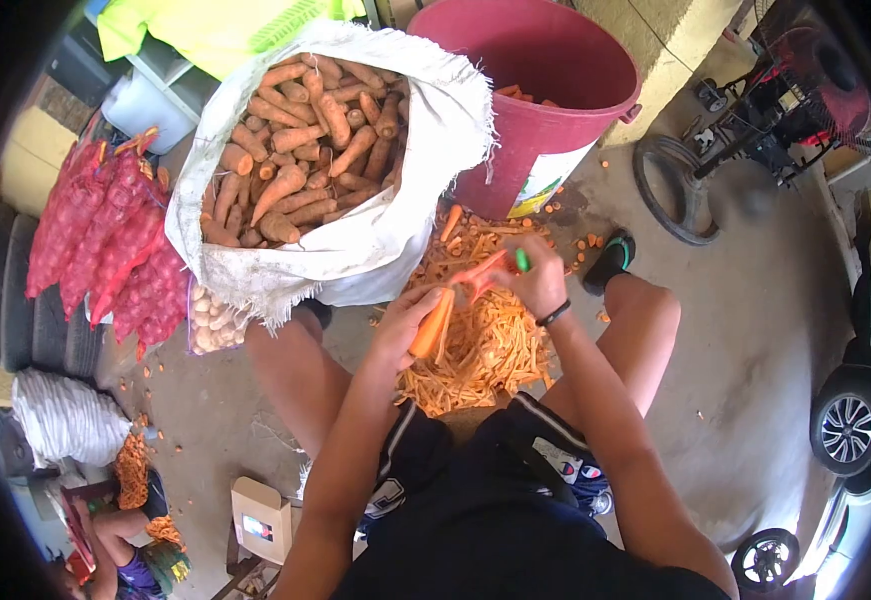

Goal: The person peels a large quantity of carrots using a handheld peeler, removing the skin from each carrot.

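My left hand (402, 326) is closed around a peeled orange carrot (434, 324), which points up and away from me. In my right hand (540, 280) is an orange-red peeler (481, 275), its head close to the carrot's upper end. A small bright green piece (523, 260) shows at the fingers of that hand. Below both hands, between my knees, lies a large heap of carrot peelings (486, 355). Just beyond my left hand stands a white woven sack (326, 268) full of unpeeled carrots (301, 130).
A dark red bin (501, 150) with some carrots inside stands behind the heap. Red net bags of onions (106, 230) and a bag of garlic (214, 318) are at left. Another person (116, 540) sits lower left. A fan (836, 75) and a car wheel (849, 420) are at right.
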### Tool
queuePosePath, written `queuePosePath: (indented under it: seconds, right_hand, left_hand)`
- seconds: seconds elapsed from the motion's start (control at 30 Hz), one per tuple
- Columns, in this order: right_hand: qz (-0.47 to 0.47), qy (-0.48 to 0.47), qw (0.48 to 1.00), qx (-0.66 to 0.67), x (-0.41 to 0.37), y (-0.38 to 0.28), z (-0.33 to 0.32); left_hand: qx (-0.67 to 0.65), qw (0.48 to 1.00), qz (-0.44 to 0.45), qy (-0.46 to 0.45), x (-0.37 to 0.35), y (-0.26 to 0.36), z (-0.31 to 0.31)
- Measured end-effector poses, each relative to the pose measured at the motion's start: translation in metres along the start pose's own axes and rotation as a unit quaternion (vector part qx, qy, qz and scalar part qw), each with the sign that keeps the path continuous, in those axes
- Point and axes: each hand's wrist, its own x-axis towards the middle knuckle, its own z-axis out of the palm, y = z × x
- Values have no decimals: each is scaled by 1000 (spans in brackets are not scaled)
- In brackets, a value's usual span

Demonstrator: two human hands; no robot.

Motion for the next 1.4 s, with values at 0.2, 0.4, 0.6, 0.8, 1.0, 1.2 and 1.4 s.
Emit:
queuePosePath:
  seconds: [0.2,0.4,0.6,0.8,1.0,1.2,1.4]
  right_hand:
    - [-8,-105,985,139,-21,-31,8]
    - [55,-40,998,18,0,-2,-4]
    - [-25,-68,994,83,-14,-24,4]
    - [42,-46,998,23,1,-2,-4]
    - [-12,-76,992,100,-14,-26,4]
    - [83,-5,997,-1,8,6,-9]
    - [-46,-83,992,80,-12,-26,4]
  left_hand:
    - [-75,997,20,29,8,2,10]
    - [2,1000,0,0,-1,0,5]
    - [-68,997,25,33,10,2,8]
    - [-11,1000,26,14,4,-4,4]
    - [-62,997,37,15,19,-6,-7]
    - [-7,999,23,25,4,-3,8]
    - [-40,996,30,71,13,1,17]
